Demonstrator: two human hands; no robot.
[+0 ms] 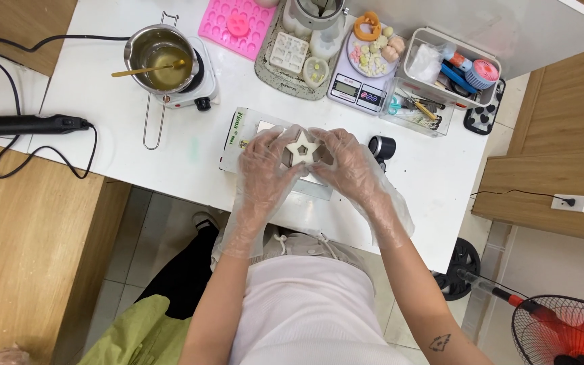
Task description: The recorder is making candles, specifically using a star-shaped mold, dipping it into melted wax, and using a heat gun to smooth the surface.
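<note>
Two hands: both in thin clear gloves, brought together over the middle of the white bench [136, 159]
Head view, left hand [265, 165]: forearm rises from the lower frame, wrist bent inward, fingers curled and pinching the left side of the star-shaped mould [303, 150]
Head view, right hand [346, 165]: forearm comes in from the lower right, fingers curved over the mould's right side, thumb against its edge
Star-shaped mould: white, five-pointed, dark hollow at its centre, gripped between both hands just above a flat white box [238, 132]
Left of the hands: a steel pot [160, 57] on a small hotplate, yellowish liquid and a stick inside
Far left: a black heat tool [28, 124] with its cord
Behind the hands: a pink mould tray [238, 23], a digital scale [358, 91], a clear bin [451, 67] of tools
</note>
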